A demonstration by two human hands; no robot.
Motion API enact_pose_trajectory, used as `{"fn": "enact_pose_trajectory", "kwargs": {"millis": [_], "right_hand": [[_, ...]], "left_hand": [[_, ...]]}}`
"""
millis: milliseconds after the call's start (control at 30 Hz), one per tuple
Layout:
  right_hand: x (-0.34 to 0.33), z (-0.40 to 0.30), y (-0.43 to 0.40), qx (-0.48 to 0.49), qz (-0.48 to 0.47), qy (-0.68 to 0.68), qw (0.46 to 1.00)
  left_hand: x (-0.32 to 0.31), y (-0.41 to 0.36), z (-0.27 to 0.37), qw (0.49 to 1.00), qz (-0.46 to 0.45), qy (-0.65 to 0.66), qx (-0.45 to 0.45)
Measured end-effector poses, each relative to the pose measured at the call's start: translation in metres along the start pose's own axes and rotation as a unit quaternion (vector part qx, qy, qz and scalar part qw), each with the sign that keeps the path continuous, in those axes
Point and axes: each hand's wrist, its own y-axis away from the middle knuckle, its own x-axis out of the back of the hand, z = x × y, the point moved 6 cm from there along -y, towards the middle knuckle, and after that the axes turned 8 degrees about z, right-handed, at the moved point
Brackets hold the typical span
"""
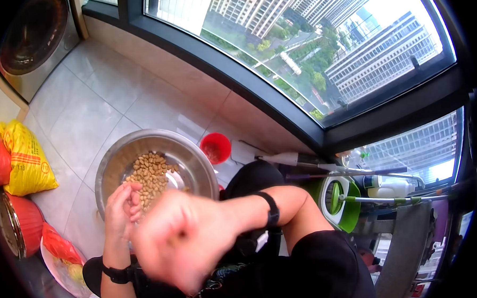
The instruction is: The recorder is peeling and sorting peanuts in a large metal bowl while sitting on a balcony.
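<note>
A wide stainless steel basin stands on the floor before me, with a heap of what look like peanuts in their shells inside. Over its near left side is my left hand, fingers curled; whether they pinch anything is not visible. My right hand is raised close to the camera, blurred and loosely curled, covering the basin's near rim. A small brownish spot shows in its curl, too blurred to name. Beyond the basin's right side, a red plastic cup contains small pinkish pieces.
A yellow plastic bag and a red tub are at the left, near a plate-like tray with a red bag on it. Mop handles and a green-and-white mop bucket stand right. A window rises ahead.
</note>
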Motion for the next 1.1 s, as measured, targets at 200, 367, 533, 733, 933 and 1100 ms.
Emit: {"fn": "enact_pose_trajectory", "kwargs": {"millis": [200, 367, 533, 733, 933, 1100], "right_hand": [[-0.053, -0.01, 0.012, 0.066, -0.111, -0.248, 0.96], [-0.048, -0.001, 0.02, -0.029, -0.12, -0.238, 0.963], [-0.041, -0.02, 0.017, -0.012, -0.122, -0.159, 0.98], [-0.029, -0.001, 0.016, 0.026, -0.097, -0.096, 0.99], [0.081, 0.082, -0.007, -0.169, 0.152, -0.028, 0.973], [0.167, 0.129, 0.025, -0.193, 0.221, 0.311, 0.904]], "left_hand": [[0.003, 0.004, -0.006, 0.995, -0.002, 0.057, 0.079], [0.0, 0.004, -0.008, 0.995, 0.0, 0.052, 0.084], [0.0, 0.003, -0.009, 0.995, -0.003, 0.051, 0.081], [-0.002, 0.0, -0.011, 0.995, -0.012, 0.048, 0.084], [0.02, -0.009, -0.012, 0.997, 0.037, 0.071, -0.002], [0.003, -0.006, -0.009, 0.996, 0.031, 0.062, 0.052]]}}
